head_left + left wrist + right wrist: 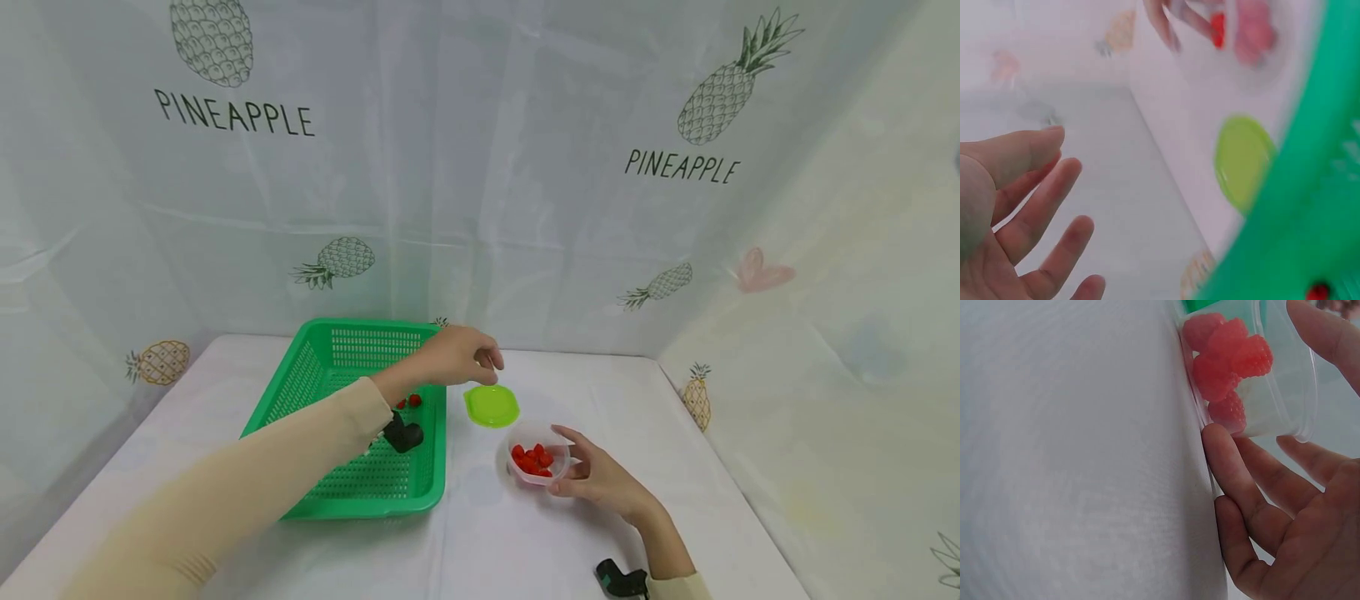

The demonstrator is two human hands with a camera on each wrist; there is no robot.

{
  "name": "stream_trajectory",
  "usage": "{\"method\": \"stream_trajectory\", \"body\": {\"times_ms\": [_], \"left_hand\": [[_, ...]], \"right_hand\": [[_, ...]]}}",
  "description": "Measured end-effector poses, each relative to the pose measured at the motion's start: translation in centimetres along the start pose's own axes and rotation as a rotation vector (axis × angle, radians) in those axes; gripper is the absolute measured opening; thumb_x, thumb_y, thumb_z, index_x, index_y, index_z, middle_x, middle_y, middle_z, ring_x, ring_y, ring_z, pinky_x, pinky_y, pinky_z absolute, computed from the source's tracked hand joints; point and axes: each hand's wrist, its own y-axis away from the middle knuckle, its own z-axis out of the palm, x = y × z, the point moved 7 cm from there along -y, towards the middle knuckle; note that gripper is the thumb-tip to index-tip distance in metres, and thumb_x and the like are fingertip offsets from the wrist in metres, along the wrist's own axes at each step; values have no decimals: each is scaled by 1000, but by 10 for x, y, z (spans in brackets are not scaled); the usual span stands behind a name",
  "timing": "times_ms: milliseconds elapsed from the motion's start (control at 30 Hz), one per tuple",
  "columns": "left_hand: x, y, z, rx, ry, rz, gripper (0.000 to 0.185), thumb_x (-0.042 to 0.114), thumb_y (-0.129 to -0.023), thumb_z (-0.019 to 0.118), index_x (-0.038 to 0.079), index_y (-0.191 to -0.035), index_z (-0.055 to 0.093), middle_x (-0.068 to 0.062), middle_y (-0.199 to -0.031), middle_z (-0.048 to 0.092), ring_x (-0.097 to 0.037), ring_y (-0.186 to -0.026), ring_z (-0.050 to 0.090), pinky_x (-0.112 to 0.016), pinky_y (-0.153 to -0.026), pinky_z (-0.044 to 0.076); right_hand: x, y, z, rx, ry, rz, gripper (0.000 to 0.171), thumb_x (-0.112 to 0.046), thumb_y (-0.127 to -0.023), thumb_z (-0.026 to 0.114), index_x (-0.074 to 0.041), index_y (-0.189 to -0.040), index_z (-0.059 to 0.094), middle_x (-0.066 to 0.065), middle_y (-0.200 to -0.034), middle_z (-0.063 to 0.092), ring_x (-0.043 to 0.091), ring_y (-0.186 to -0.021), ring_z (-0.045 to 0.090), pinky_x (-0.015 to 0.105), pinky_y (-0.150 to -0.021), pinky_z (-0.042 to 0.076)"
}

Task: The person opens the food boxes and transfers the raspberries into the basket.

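Note:
A clear plastic container stands upright on the white cloth with several raspberries inside. My right hand grips its right side, with the thumb and fingers spread around the wall. Over the far right corner of the green basket hovers my left hand, its fingers loosely bent and nothing between them. Just below that hand in the head view lies a light-green lid. Inside the basket, small red raspberries show near the right wall, partly hidden by my left sleeve.
White cloth covers the table. A pineapple-print curtain rises behind it and along both sides. Black wrist-worn devices sit by both of my wrists. My left forearm crosses over the basket.

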Motion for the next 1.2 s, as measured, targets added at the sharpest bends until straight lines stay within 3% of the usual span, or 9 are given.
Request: {"method": "stream_trajectory", "body": {"times_ms": [167,300,667,833,1200], "left_hand": [[31,-19,21,-10,17,14,8,24,-96,80,23,-104,78,12,-94,75,-9,-95,67,-31,-84,55],[41,-28,42,-63,12,2,7,24,-96,80,23,-103,79,12,-92,73,-10,-93,65,-30,-83,55],[25,-39,85,-148,-44,-73,4,22,-94,82,22,-97,80,11,-88,70,-9,-88,62,-32,-83,53],[24,-41,102,-189,-86,-76,4,20,-93,83,21,-97,82,12,-87,70,-9,-90,60,-32,-82,52],[31,-35,121,-213,-202,-106,8,14,-92,82,20,-98,84,11,-87,70,-10,-90,54,-28,-76,49]], "right_hand": [[1,1,0,-5,-3,3,98,-30,-87,89,-19,-167,33,23,-154,51,26,-100,66,37,-87,54],[1,2,1,-12,-8,-7,98,-29,-88,88,-18,-167,32,23,-153,51,26,-99,67,37,-87,54],[0,2,2,-27,-12,-33,97,-28,-89,87,-18,-167,31,20,-153,54,26,-100,69,37,-91,54],[0,3,1,-29,-21,-38,95,-27,-89,87,-19,-167,31,21,-155,53,27,-103,69,38,-93,54],[0,4,1,-34,-32,-43,97,-25,-89,87,-15,-167,30,27,-155,49,26,-104,69,33,-88,56]]}}
